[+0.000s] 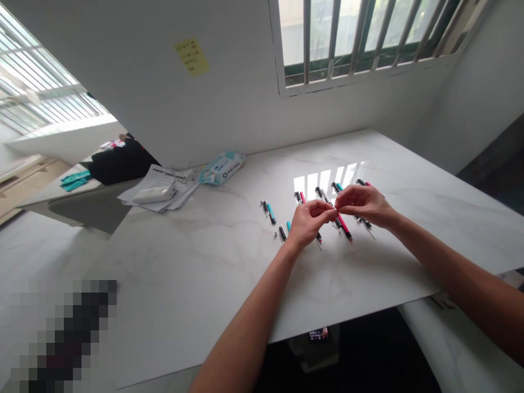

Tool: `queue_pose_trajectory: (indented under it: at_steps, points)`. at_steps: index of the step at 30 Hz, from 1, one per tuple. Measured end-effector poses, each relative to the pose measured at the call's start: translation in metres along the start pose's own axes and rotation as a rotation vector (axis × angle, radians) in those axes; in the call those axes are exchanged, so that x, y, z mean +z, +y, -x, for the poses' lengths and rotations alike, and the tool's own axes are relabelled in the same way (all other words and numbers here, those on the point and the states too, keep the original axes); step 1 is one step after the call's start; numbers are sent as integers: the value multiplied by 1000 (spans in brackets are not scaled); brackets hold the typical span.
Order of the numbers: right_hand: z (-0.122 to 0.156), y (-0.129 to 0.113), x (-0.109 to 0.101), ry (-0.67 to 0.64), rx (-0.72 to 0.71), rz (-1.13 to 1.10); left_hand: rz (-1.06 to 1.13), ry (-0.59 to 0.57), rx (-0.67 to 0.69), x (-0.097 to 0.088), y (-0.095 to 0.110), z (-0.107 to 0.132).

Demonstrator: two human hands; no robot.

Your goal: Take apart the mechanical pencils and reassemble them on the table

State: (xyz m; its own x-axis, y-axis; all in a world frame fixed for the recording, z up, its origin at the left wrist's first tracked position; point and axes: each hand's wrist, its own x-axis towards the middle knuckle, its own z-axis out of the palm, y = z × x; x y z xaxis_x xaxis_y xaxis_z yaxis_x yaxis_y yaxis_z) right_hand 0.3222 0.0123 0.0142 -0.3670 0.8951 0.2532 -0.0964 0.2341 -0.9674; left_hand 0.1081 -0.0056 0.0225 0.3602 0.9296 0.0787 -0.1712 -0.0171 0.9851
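Both my hands meet fingertip to fingertip above the rows of pen parts, pinching at something too small to make out. My left hand (308,221) has thumb and forefinger pressed together, and my right hand (364,204) does the same beside it. Beneath them lie a pink-red pen barrel (344,226) and several black parts, partly hidden by my fingers. Thin pale refills stick out toward me. At the left of the group lie a teal pen barrel (271,213), a black piece (265,207) and another black piece (282,233).
The parts lie on a white marbled table (196,284). Farther left are a pack of wipes (223,168), papers (180,202) and a white device (154,194). A yellow note (191,56) is on the wall. A lit phone (318,334) shows below the table's front edge.
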Motion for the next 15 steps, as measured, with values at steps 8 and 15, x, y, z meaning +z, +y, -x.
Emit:
queue_pose_trajectory:
  at_steps: [8,15]
  points:
    - [-2,1,6,-7,-25,16,30,6,-60,1,-1,2]
    - [-11,-2,-19,210,-135,200,-17,80,-60,-1,6,-1]
